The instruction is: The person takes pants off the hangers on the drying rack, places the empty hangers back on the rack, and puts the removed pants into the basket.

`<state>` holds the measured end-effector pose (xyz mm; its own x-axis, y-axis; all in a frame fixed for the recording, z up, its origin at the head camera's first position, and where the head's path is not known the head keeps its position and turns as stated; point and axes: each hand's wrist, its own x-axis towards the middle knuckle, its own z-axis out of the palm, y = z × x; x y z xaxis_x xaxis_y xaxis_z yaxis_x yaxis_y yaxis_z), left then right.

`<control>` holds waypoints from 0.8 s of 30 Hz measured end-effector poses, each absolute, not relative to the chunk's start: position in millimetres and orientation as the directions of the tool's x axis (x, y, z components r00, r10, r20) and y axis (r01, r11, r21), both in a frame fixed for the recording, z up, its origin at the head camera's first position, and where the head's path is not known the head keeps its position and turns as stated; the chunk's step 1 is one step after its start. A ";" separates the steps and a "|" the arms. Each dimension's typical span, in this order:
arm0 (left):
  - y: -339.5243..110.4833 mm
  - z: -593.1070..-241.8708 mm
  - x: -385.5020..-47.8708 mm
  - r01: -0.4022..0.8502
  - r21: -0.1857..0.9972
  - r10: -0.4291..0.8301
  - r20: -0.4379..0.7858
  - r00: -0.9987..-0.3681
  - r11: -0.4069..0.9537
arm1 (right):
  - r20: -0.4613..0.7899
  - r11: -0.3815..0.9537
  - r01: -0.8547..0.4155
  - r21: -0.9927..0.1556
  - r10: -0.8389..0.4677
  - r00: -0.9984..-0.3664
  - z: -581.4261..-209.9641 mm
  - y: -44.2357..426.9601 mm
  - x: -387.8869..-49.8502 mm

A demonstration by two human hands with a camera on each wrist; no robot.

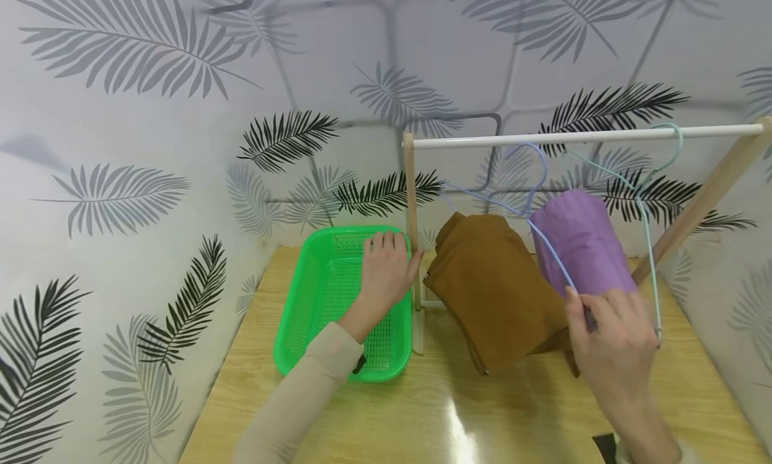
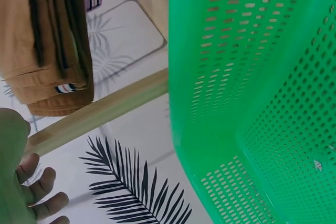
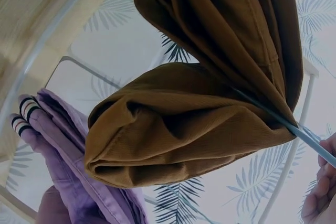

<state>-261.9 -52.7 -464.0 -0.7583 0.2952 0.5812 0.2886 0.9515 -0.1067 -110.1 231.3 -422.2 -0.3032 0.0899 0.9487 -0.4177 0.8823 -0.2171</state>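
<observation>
Near the right end of a blue hanger [image 1: 545,239], my right hand [image 1: 615,343] pinches its sloping arm. Brown trousers [image 1: 500,293] hang folded on that hanger, and its arm emerges from the cloth in the right wrist view. My left hand [image 1: 386,269] is over the right rim of a green basket [image 1: 282,330], its thumb by the clothes rack's wooden post [image 1: 411,196]. Loosely bent left fingers [image 2: 44,182] show beside the post in the left wrist view. Behind the right hand hangs a purple garment [image 1: 585,243], with striped bands visible in the right wrist view.
The rack's white rail [image 1: 579,137] runs across the upper right, carrying a pale green hanger [image 1: 645,216] near its right end. A slanting wooden post [image 1: 702,202] supports that end. Everything stands on a wooden tabletop [image 1: 386,424] against a leaf-patterned wall [image 1: 338,62].
</observation>
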 end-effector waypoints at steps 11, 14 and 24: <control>-59.4 -450.9 -236.9 0.344 0.161 0.227 0.491 -0.841 0.925 | 0.940 0.865 -0.422 -0.271 0.143 -0.310 -425.5 229.2 -103.9; -58.9 -445.8 -226.9 0.353 0.331 0.203 0.411 -0.889 0.875 | 0.936 0.861 -0.420 -0.288 0.160 -0.314 -424.8 228.0 -100.5; -51.2 -450.1 -200.0 0.239 0.770 0.196 0.150 -0.969 0.592 | 0.928 0.852 -0.410 -0.325 0.205 -0.310 -419.8 222.5 -91.3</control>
<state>-200.0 -51.2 -450.1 -0.9690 0.1962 0.1503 0.2392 0.5920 0.7696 -91.3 222.5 -419.8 -0.3100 0.2049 0.9284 -0.4096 0.8524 -0.3249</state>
